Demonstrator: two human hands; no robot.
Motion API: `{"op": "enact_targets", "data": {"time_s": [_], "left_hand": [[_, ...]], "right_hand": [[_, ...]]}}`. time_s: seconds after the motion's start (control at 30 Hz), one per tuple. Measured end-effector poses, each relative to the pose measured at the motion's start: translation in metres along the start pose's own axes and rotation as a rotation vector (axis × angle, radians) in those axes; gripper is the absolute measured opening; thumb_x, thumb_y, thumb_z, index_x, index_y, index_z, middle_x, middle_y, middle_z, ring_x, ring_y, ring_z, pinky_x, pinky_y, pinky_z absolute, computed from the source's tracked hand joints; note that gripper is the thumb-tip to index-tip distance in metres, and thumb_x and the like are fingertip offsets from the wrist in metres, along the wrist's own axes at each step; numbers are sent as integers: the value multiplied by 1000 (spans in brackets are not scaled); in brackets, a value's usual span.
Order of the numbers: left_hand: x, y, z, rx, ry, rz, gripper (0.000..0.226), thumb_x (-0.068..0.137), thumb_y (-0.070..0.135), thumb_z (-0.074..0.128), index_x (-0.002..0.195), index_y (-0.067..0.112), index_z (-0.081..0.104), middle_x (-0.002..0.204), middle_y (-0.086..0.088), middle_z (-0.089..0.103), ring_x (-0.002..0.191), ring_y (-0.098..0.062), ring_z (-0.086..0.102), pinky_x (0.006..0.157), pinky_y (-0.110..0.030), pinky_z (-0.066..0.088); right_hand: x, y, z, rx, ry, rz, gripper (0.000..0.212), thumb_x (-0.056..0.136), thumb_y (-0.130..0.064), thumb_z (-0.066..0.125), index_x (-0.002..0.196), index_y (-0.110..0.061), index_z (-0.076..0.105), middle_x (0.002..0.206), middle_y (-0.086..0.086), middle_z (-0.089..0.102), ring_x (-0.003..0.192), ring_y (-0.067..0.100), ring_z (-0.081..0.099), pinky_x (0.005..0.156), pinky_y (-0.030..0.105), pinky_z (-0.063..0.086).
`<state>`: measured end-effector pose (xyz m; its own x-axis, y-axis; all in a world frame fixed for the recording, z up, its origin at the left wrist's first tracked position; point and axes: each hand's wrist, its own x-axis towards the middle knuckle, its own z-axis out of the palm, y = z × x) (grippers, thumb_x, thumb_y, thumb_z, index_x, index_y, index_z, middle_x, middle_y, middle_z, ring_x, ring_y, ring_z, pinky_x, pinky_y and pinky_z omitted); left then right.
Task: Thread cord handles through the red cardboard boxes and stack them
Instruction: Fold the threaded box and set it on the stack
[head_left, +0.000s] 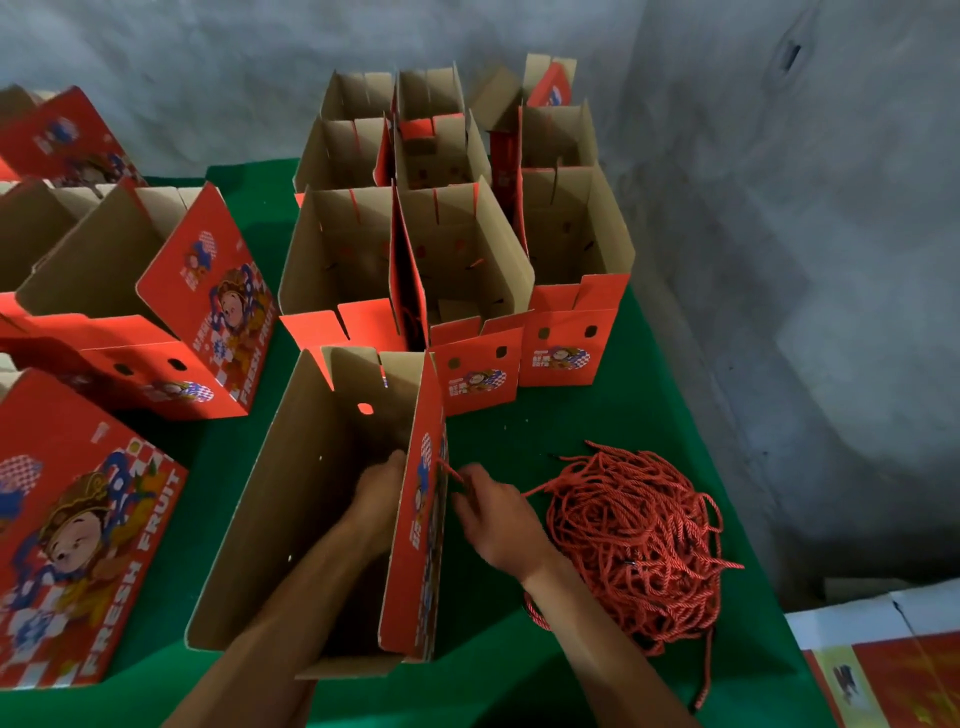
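The cord (451, 474) is limp, light and twisted, best taken near its stiff tip; right hand (496, 525) pinches it against the box (311, 499) wall at 6 o'clock. Left hand (376, 493) is inside, fingers hidden, probably waiting to catch it. Cord pile (639, 540) at 4 o'clock

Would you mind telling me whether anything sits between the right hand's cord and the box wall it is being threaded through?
Nothing visible does. The right hand pinches the red cord right against the outer side wall of the open box, while the left hand waits inside.
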<state>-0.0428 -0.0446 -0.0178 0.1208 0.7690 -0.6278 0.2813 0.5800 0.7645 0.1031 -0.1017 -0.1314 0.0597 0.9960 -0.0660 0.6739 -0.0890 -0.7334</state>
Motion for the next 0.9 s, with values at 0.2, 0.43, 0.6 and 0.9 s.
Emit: {"op": "enact_targets", "data": {"time_s": [0.2, 0.43, 0.6, 0.9], "left_hand": [[10, 5, -21, 23, 50, 45, 42, 109, 36, 45, 122, -2, 59, 110, -16, 68, 87, -24, 67, 66, -31, 52], [-39, 35, -33, 162, -161, 353, 70, 82, 88, 45, 125, 36, 65, 113, 13, 75, 103, -5, 72, 79, -29, 55], [-50, 23, -29, 460, -239, 286, 43, 98, 39, 62, 138, 35, 45, 116, 10, 66, 98, -13, 72, 78, -29, 59], [-50, 22, -33, 461, -231, 164, 21, 102, 13, 50, 118, 25, 56, 105, 1, 73, 94, -21, 74, 77, -38, 62]], "right_hand": [[-9, 16, -13, 220, 89, 254, 46, 112, -39, 35, 83, -11, 58, 62, -4, 56, 49, 12, 48, 52, 40, 41], [21, -85, -82, 470, 139, -11, 34, 104, -40, 53, 73, -28, 61, 53, -17, 54, 46, -1, 46, 47, 14, 34], [19, -88, -93, 731, 131, -67, 20, 99, -32, 62, 92, -14, 66, 65, -11, 53, 57, 6, 47, 55, 21, 40], [4, 14, -31, 192, 304, 348, 40, 101, -21, 65, 138, -9, 54, 129, 1, 58, 122, 19, 56, 105, 37, 50]]}}
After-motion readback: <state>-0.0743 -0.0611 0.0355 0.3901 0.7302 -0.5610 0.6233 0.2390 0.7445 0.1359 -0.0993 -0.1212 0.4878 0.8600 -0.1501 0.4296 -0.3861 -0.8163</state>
